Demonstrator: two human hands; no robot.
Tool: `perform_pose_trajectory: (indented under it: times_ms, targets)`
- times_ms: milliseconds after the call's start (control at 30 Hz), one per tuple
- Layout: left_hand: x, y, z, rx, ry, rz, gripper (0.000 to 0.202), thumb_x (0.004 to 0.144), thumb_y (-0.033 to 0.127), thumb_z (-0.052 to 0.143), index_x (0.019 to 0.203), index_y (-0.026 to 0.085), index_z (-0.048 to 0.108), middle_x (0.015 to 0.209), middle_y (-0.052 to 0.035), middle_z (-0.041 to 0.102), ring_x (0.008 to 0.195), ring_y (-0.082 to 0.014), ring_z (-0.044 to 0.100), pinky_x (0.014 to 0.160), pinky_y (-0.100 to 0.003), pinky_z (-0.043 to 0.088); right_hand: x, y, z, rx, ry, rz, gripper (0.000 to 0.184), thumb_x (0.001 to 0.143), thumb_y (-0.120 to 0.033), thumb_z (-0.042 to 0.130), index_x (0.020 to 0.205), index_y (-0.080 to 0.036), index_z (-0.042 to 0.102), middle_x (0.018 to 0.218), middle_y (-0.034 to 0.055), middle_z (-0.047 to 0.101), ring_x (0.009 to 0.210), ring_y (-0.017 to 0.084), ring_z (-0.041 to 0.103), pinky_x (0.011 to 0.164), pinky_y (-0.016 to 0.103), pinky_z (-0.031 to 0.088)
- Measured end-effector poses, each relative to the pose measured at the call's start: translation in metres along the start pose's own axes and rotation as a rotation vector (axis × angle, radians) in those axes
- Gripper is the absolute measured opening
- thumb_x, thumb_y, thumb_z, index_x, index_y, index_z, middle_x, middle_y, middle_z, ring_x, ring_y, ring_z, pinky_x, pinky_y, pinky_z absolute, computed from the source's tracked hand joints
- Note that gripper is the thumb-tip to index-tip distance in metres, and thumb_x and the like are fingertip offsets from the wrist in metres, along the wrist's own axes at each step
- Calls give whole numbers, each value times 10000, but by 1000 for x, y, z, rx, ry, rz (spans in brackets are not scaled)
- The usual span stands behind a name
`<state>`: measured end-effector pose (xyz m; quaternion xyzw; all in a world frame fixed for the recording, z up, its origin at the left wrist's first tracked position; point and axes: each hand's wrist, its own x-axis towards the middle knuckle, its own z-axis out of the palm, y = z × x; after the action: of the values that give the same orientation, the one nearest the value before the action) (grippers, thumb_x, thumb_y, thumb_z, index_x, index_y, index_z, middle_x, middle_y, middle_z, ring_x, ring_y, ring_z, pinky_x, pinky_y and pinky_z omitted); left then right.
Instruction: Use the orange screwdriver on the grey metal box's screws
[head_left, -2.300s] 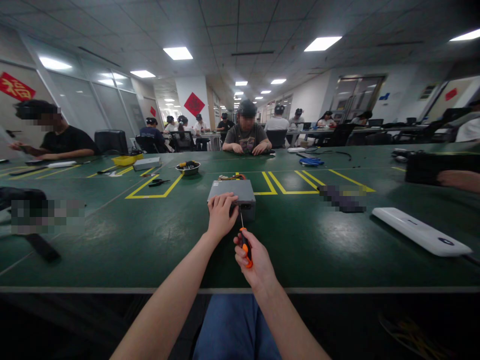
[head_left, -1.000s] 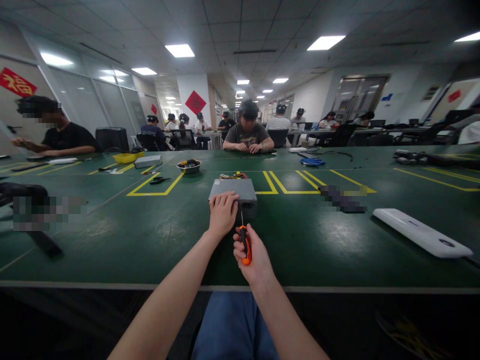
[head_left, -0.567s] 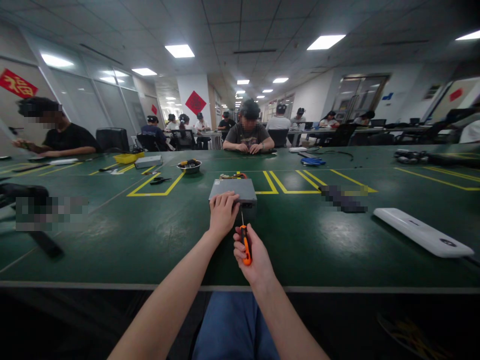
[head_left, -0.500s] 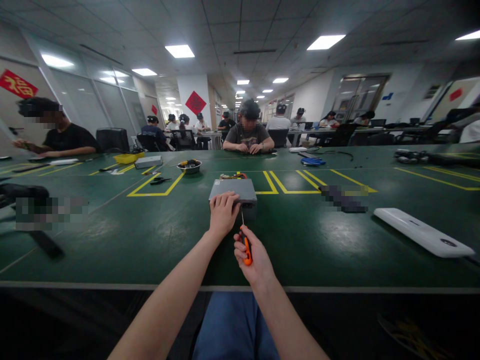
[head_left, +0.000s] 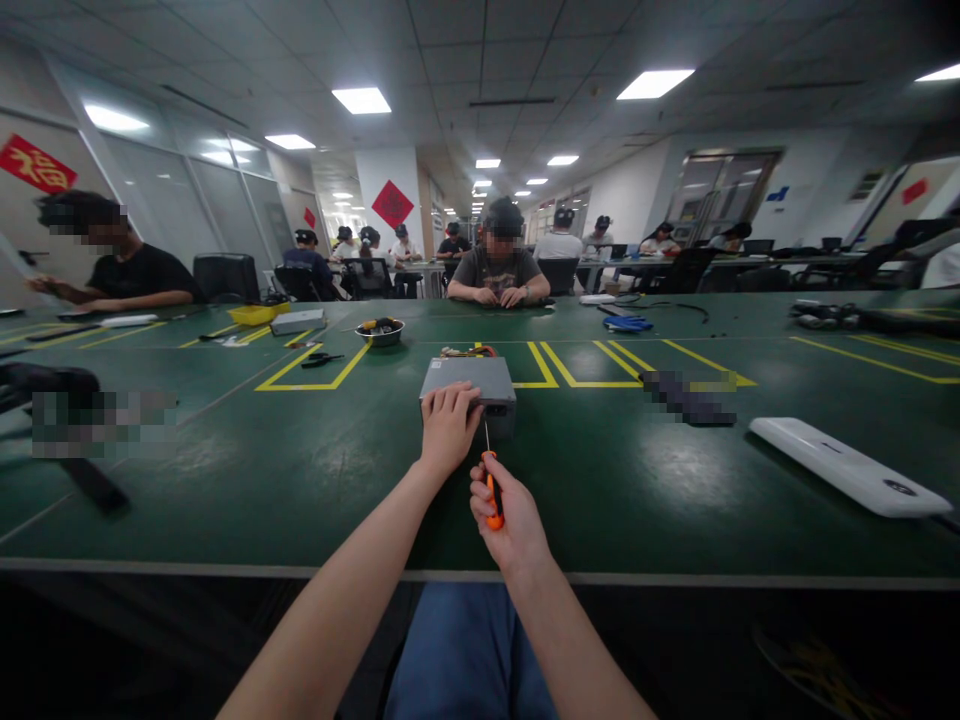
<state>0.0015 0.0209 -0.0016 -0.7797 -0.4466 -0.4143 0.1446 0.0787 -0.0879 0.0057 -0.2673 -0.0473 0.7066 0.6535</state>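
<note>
A grey metal computer power supply unit (head_left: 480, 372) sits on the green table, its dark socket facing me and coloured wires behind it. My left hand (head_left: 448, 430) grips its near left edge, fingers lying over the top and thumb down the front face. In my right hand (head_left: 514, 510) is a screwdriver (head_left: 493, 495) with an orange and black handle, held in closed fingers. Its thin shaft points up and away to the front face of the unit, just below the socket. Whether the tip sits in a screw is too small to tell.
Behind the unit on the left stand a metal bowl (head_left: 379, 333) of tools and a yellow tray (head_left: 257, 314). A white oblong device (head_left: 847, 466) and a dark blurred item (head_left: 688, 398) lie to the right. A person (head_left: 499, 262) sits across the table (head_left: 300, 480).
The screwdriver handle looks slightly turned in my right hand, showing more black. My left hand and the power supply unit keep their places; the whole view has shifted a little.
</note>
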Motion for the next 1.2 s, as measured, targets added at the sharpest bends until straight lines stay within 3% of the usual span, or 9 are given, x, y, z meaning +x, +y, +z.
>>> perform_pose_trajectory:
  times_ms: [167, 300, 467, 667, 900, 1067, 1200]
  targets:
    - [0, 0, 0, 19, 2, 7, 221, 889, 290, 453, 1086, 239, 536, 1209, -44, 575, 1141, -203, 476, 1002, -399, 269, -2, 0, 1, -10, -22, 25, 276, 922, -213, 404, 723, -95, 555, 586, 26, 552, 380, 21, 423, 296, 84, 304]
    - [0, -1, 1, 20, 8, 18, 213, 884, 284, 461, 1079, 239, 536, 1203, -41, 579, 1140, -196, 479, 1004, -393, 271, 0, 1, 1, -22, -21, 21, 245, 910, -219, 434, 746, -92, 563, 575, 24, 551, 354, 16, 393, 282, 87, 282]
    - [0, -1, 1, 23, 7, 18, 220, 881, 278, 466, 1089, 241, 528, 1213, -38, 573, 1147, -194, 473, 1005, -393, 268, 1, 2, 1, -31, 17, -32, 183, 853, -104, 506, 670, -113, 519, 566, -4, 541, 366, 11, 401, 277, 77, 251]
    - [0, -1, 1, 30, 7, 24, 219, 879, 270, 472, 1088, 235, 527, 1211, -44, 574, 1151, -196, 470, 1012, -396, 261, -3, -2, 2, -36, -23, 47, 277, 930, -213, 393, 765, -74, 566, 575, 15, 537, 393, 26, 441, 306, 91, 322]
    - [-1, -2, 3, 33, 12, 24, 222, 879, 269, 474, 1092, 233, 526, 1213, -51, 572, 1141, -204, 479, 999, -398, 275, 0, 0, 1, -22, 17, 1, 179, 880, -150, 482, 706, -127, 515, 563, -19, 517, 361, 14, 394, 274, 80, 260]
    - [-1, -2, 3, 28, 11, 22, 221, 878, 275, 475, 1090, 235, 525, 1210, -45, 573, 1144, -204, 472, 1000, -399, 270, -3, -2, 2, -25, -19, 50, 307, 941, -233, 366, 757, -82, 558, 564, 4, 519, 384, 29, 442, 306, 94, 330]
    - [0, -2, 2, 26, 13, 22, 221, 872, 276, 485, 1084, 234, 531, 1200, -47, 579, 1135, -209, 477, 990, -401, 281, -1, -1, 2, -26, -5, 31, 291, 932, -244, 390, 746, -93, 556, 554, 0, 517, 366, 29, 421, 280, 96, 288]
